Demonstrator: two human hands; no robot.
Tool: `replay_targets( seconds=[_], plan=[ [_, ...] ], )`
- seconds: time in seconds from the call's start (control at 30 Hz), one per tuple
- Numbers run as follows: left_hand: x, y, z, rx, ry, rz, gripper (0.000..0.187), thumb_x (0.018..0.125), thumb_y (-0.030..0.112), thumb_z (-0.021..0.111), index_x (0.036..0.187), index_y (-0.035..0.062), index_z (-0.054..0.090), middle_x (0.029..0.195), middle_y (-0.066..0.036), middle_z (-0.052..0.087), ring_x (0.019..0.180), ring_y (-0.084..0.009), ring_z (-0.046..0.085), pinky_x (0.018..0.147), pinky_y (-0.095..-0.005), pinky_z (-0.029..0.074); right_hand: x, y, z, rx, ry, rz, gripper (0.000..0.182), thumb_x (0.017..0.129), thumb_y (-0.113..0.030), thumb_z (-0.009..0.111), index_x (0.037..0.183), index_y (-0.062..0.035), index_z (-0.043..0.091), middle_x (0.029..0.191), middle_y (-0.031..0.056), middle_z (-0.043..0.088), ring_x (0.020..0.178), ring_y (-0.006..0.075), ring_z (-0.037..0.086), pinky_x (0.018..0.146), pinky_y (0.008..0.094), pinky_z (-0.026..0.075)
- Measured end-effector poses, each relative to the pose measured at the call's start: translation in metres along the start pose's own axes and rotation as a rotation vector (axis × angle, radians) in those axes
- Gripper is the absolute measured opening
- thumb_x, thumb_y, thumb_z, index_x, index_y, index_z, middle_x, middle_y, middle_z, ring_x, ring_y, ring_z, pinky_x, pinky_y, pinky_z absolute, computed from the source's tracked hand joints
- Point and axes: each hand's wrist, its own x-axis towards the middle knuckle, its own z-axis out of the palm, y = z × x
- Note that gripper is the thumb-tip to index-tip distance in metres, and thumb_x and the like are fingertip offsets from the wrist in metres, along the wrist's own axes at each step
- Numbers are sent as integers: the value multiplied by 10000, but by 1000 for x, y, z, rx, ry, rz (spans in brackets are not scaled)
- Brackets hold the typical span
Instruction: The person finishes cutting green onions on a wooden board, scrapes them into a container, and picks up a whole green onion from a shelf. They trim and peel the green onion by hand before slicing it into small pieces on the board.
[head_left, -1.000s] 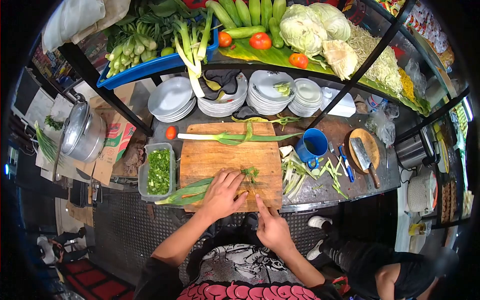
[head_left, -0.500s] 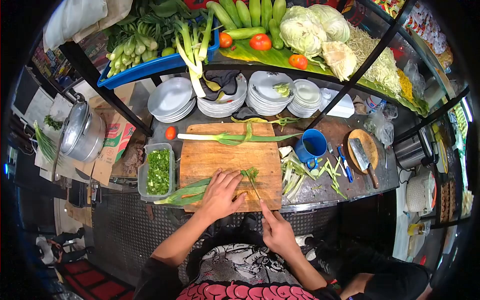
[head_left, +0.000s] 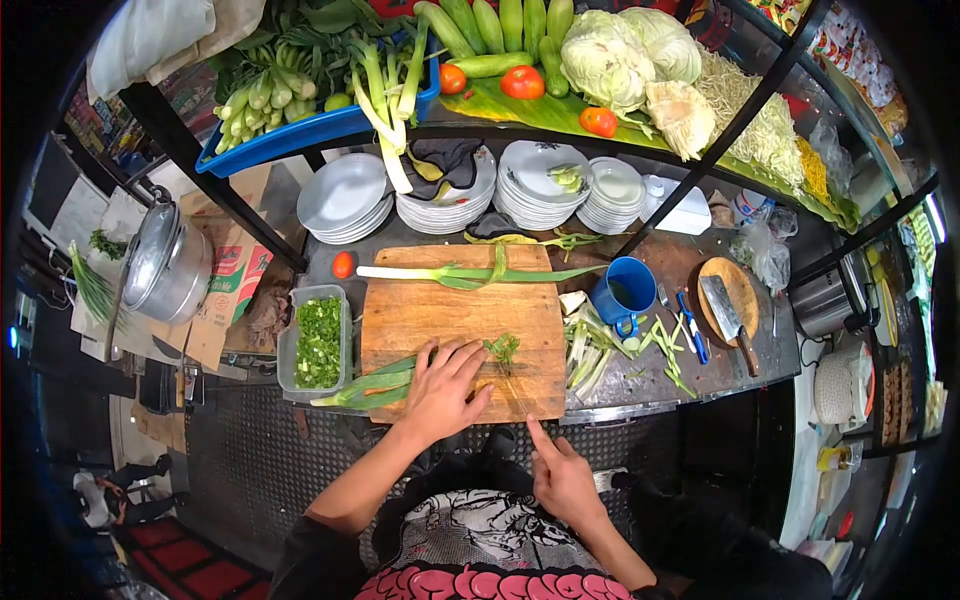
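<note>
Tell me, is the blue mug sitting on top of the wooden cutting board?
No, the blue mug stands on the dark counter just right of the cutting board, not on it.
</note>
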Motion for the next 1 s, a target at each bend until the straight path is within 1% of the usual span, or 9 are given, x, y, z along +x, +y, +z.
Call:
replay_targets(
  seconds=[0.1, 0.2, 0.3, 0.4, 0.5, 0.6, 0.7, 0.8, 1.0],
  plan=[
    [0, -2, 1, -47, 20, -6, 528, 901, 286, 740, 1341, 7, 655, 1426, -140, 635, 1365, -325, 526, 1211, -551, 306, 5, 1, 0, 76, 16, -26, 682, 941, -15, 611, 1597, -138, 473, 848, 227, 628, 726, 439, 634, 689, 492, 534],
    [-2, -4, 4, -28, 27, 14, 518, 910, 286, 733, 1342, 11, 654, 1428, -142, 628, 1363, -324, 525, 1205, -552, 311, 22, 1, 9, 66, 47, -108, 720, 948, -62, 620, 1628, -187, 421, 942, 261, 661, 731, 469, 664, 705, 539, 559],
    [-1, -2, 2, -13, 23, 13, 513, 912, 289, 730, 1336, 10, 655, 1407, -143, 625, 1352, -327, 528, 1202, -553, 315, 35, 0, 19, 23, 125, -160, 711, 952, -73, 601, 1629, -185, 416, 1081, 320, 682, 802, 486, 695, 735, 535, 579],
    [-2, -3, 1, -13, 0, 4, 524, 937, 304, 702, 1360, 2, 631, 1387, -143, 621, 1340, -328, 532, 1202, -562, 324, 39, -9, 20, -25, 89, -97, 704, 952, -85, 592, 1627, -177, 417, 1177, 368, 669, 853, 494, 712, 751, 530, 593],
    [0, -2, -1, -39, 13, 0, 516, 907, 287, 735, 1333, 7, 654, 1360, -148, 628, 1327, -330, 538, 1198, -554, 321, 41, -15, 20, -45, 76, -45, 706, 920, -1, 601, 1599, -133, 460, 1111, 323, 676, 888, 497, 690, 780, 526, 570],
    [0, -1, 0, -42, 28, 4, 516, 902, 276, 742, 1334, 9, 653, 1363, -151, 625, 1322, -330, 540, 1196, -550, 327, 21, -12, 14, -59, 69, -39, 697, 933, -9, 608, 1600, -146, 463, 964, 278, 661, 787, 469, 668, 707, 519, 549],
    [0, -1, -2, -37, -4, -14, 524, 931, 308, 711, 1354, 8, 634, 1380, -144, 627, 1344, -320, 540, 1211, -560, 322, -4, -4, 6, -22, 25, -7, 681, 954, -23, 612, 1604, -155, 460, 856, 236, 619, 717, 442, 636, 664, 505, 524],
    [-2, -3, -2, -74, 18, -20, 519, 934, 306, 708, 1353, 7, 638, 1396, -152, 630, 1365, -324, 538, 1223, -562, 320, -5, -4, -1, 51, -9, 15, 661, 972, -41, 609, 1605, -154, 457, 862, 237, 622, 732, 443, 640, 681, 500, 525],
    [-4, -6, -1, -54, 6, 17, 512, 935, 293, 707, 1345, -8, 648, 1397, -164, 628, 1370, -341, 535, 1224, -563, 332, 28, -10, 14, 89, 94, -105, 667, 973, -40, 602, 1611, -150, 446, 915, 250, 643, 789, 465, 652, 743, 520, 535]
  ],
)
